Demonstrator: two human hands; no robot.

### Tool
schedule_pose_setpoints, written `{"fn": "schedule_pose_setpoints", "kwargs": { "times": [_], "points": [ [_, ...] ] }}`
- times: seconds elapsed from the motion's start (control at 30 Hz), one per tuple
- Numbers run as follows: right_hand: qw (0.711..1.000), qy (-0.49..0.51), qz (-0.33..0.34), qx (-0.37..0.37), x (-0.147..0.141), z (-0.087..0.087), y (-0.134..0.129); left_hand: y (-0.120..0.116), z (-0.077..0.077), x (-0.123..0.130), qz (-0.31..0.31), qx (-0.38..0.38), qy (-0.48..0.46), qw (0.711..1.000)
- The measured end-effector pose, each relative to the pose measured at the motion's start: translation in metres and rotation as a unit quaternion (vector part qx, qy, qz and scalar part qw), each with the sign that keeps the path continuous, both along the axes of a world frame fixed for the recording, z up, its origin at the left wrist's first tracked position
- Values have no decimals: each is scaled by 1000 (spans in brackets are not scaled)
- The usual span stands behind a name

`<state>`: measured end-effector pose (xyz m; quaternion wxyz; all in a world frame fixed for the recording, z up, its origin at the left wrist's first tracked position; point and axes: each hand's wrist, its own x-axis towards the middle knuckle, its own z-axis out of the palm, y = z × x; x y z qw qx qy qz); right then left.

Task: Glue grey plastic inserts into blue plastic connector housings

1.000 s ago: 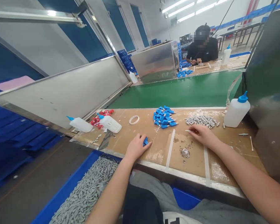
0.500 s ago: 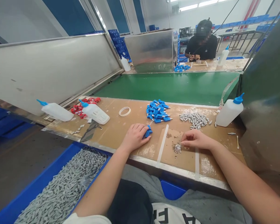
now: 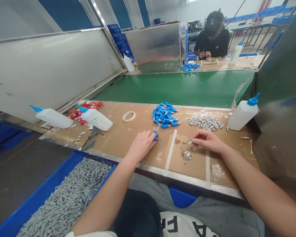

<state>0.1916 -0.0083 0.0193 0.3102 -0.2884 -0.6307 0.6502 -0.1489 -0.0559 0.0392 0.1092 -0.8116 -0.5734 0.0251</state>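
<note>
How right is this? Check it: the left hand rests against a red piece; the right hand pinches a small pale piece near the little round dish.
The colour is wrong: the head view shows the left hand against a blue piece, not a red one. The right hand pinches a small pale piece near the little round dish.

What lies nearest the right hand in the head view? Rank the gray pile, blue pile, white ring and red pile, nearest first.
From the right hand:
1. Gray pile, just beyond it.
2. Blue pile, to the left.
3. White ring, farther left.
4. Red pile, far left.
</note>
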Motion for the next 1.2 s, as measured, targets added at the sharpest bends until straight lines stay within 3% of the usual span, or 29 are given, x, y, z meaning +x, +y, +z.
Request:
{"fn": "schedule_pose_setpoints", "kwargs": {
  "times": [0.23,0.33,0.4,0.47,0.53,0.63,0.7,0.8,0.93,1.2],
  "points": [
    [994,65,-90,10,-1,-3,5,-2,-1,-8,-66,-16,-43,997],
    [991,68,-118,10,-3,-5,7,-4,2,-4,-94,-16,-176,980],
    [989,68,-130,11,-3,-7,9,-1,8,9,-108,-29,-302,947],
    [988,65,-138,11,-3,-9,10,9,14,32,-109,-56,-421,899],
    [986,66,-150,7,-2,-11,12,26,17,62,-88,-100,-536,834],
    [979,82,-187,7,0,-12,15,58,12,109,-25,-205,-696,687],
    [972,94,-217,13,1,-12,17,75,3,134,7,-249,-754,608],
    [963,86,-252,30,0,-12,19,88,-13,154,43,-290,-786,545],
    [946,48,-309,88,-3,-15,19,87,-29,156,62,-324,-788,520],
    [929,-9,-323,180,-10,-21,17,87,-40,155,68,-301,-788,533]
  ]
}}
